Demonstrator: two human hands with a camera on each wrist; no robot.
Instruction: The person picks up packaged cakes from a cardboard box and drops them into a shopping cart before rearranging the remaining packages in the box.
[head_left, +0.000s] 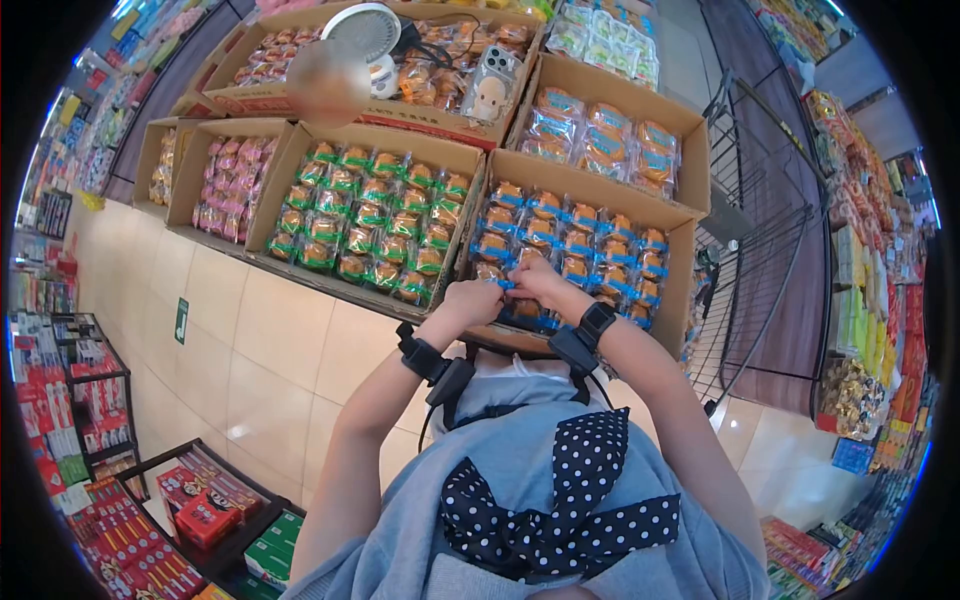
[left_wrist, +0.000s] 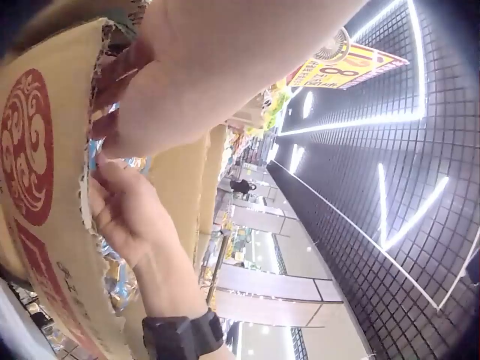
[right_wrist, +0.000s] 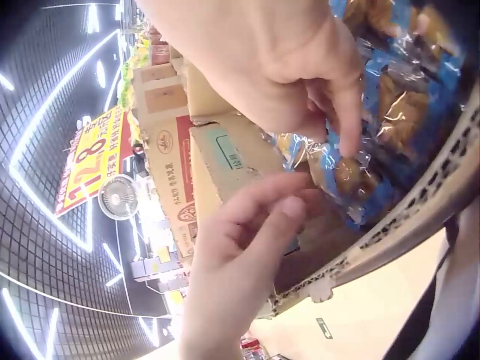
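- Head: shows left hand and right hand close together at near-left part of cardboard carton, by blue-banded packets set in rows inside. Too small here to read any pinch.
- Left wrist: shows right hand beside blue wrapping behind ragged edge of cardboard carton, with fingers bent and partly hidden; left fingers shaded, half lost behind same edge.
- Right wrist: shows right index finger extended onto or just over shiny film of nearest packet, other fingers bent; left thumb and index finger nearly together. Cannot tell if clamped on anything, either hand.
- Handling, judged: likely light, soft, crushable inside; film probably slick and crinkly.
- Hold, judged: best by loose film or blue band, with gentle pinch; avoid squeezing plump middle.
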